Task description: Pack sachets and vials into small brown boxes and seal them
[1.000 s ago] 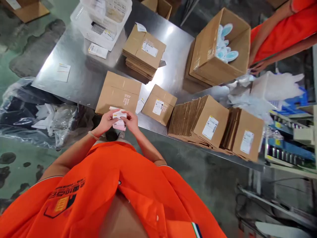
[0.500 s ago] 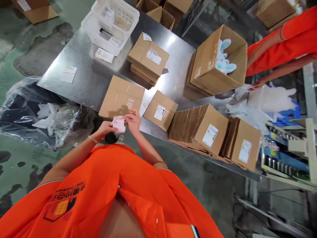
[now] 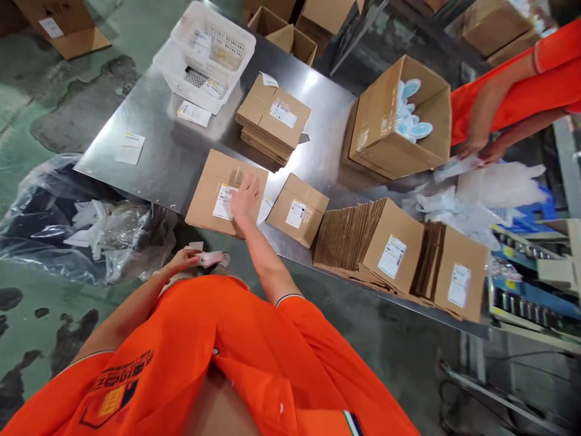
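My right hand lies flat, fingers stretched, on a flattened cardboard carton at the table's near edge. It touches the right side of a white shipping label on that carton. Below the edge, close to my body, my left hand pinches a pale, pinkish stack of label sheets, partly blurred. Right of my right hand lies a smaller flattened carton with its own label. Part of a white sheet shows between the two cartons.
A carton stack, white baskets and loose labels occupy the metal table. Rows of flattened cartons stand right. A co-worker's hands are beyond an open box. A plastic-lined bin stands left.
My right hand has left the label stack and moved onto the carton, where a label now shows. My left hand has drawn down toward my body with the stack. The co-worker's arms have shifted.
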The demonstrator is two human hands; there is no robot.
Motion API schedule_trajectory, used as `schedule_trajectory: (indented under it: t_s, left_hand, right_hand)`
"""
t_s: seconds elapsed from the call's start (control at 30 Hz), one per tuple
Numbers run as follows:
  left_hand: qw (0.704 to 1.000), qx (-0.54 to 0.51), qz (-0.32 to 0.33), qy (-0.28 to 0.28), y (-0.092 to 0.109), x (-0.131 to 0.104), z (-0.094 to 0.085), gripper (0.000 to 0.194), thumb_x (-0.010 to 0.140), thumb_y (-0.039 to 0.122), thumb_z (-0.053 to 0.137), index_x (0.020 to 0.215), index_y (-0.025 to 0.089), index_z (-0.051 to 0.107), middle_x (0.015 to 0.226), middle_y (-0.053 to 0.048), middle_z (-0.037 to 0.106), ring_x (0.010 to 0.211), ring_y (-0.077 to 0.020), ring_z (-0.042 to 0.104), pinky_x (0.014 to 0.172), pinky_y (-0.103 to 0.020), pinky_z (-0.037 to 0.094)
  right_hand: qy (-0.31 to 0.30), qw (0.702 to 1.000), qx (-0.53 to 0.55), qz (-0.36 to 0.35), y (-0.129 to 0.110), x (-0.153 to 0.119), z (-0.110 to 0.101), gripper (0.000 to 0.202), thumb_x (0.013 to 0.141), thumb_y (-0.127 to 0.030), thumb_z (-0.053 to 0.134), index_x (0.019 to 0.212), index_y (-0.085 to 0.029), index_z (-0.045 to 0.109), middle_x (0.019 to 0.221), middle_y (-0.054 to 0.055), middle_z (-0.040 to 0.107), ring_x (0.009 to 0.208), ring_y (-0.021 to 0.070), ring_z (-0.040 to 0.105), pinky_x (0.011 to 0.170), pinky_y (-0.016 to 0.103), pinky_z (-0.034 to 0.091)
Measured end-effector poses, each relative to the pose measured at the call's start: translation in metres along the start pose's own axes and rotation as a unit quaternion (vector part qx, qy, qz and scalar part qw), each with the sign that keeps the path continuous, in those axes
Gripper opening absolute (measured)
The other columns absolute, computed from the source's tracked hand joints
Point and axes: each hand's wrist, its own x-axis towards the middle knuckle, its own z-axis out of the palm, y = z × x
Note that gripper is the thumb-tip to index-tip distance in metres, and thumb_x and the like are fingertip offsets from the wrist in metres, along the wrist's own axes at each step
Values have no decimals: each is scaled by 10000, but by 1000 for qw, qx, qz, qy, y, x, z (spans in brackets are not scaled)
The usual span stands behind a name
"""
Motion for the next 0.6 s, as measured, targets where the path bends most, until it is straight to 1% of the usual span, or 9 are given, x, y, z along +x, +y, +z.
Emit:
schedule_trajectory:
  t_s: [0.07, 0.13, 0.2, 0.27, 0.3, 0.37, 0.47, 0.53, 0.6]
  left_hand:
    - [998, 45, 45, 16, 1, -4, -12, 732, 641, 869, 863, 854, 169, 876, 963, -180, 875, 1020, -392, 815, 957, -447, 654]
    - [993, 86, 72, 36, 16, 0, -21, 644, 783, 791, 793, 969, 184, 900, 1006, -146, 885, 1010, -356, 814, 973, -417, 644]
    - [984, 131, 83, 87, 40, 11, -27, 555, 870, 628, 774, 1172, 178, 893, 1058, -119, 884, 981, -321, 812, 970, -393, 636]
    - [968, 180, 80, 153, 65, 26, -28, 530, 912, 443, 761, 1357, 165, 835, 1136, -117, 877, 998, -307, 815, 983, -381, 627]
    - [960, 204, 76, 178, 75, 34, -28, 527, 916, 362, 756, 1401, 160, 811, 1171, -125, 872, 1027, -312, 817, 991, -381, 624]
    - [951, 232, 72, 193, 90, 45, -25, 536, 902, 241, 753, 1429, 152, 788, 1239, -147, 862, 1114, -335, 814, 1025, -391, 619]
    - [947, 235, 64, 209, 96, 54, -23, 665, 889, 195, 768, 1547, 126, 699, 1287, -173, 845, 1198, -358, 796, 1063, -426, 619]
    - [944, 226, 52, 233, 94, 59, -26, 750, 892, 206, 777, 1620, 113, 624, 1277, -178, 840, 1207, -358, 788, 1066, -442, 618]
    - [943, 220, 56, 243, 91, 66, -29, 710, 880, 204, 779, 1576, 134, 657, 1234, -162, 843, 1176, -344, 785, 1044, -431, 617]
  right_hand:
    - [-68, 993, -10, -95, -8, -13, 9, 858, 1103, -489, 664, 1810, -107, 365, 1889, 277, 264, 1771, 403, 248, 1421, 583, 235]
    - [-111, 985, -19, -129, -6, -18, 12, 845, 1131, -502, 587, 1811, -62, 347, 1894, 279, 252, 1790, 375, 217, 1441, 565, 199]
    - [-86, 993, -28, -70, 10, -17, 6, 793, 1155, -456, 513, 1798, -20, 353, 1888, 299, 248, 1794, 369, 205, 1437, 587, 197]
    - [-23, 999, -28, 36, 37, -15, -6, 731, 1161, -381, 456, 1776, 5, 372, 1879, 321, 250, 1785, 385, 218, 1419, 609, 228]
    - [3, 996, -22, 84, 52, -16, -12, 707, 1155, -353, 449, 1760, 9, 392, 1869, 332, 265, 1771, 398, 249, 1404, 611, 261]
    - [17, 988, 11, 154, 78, -23, -21, 650, 1131, -332, 485, 1692, -2, 481, 1804, 354, 370, 1693, 424, 392, 1348, 589, 372]
    - [-19, 974, 87, 209, 99, -38, -23, 480, 1095, -334, 552, 1493, -83, 647, 1557, 303, 617, 1441, 402, 637, 1212, 526, 534]
    - [-36, 968, 115, 221, 99, -45, -19, 369, 1082, -317, 553, 1372, -135, 689, 1415, 245, 681, 1333, 374, 686, 1170, 508, 569]
    - [-38, 969, 125, 210, 94, -47, -14, 293, 1070, -298, 556, 1291, -166, 695, 1353, 213, 693, 1313, 355, 682, 1166, 498, 572]
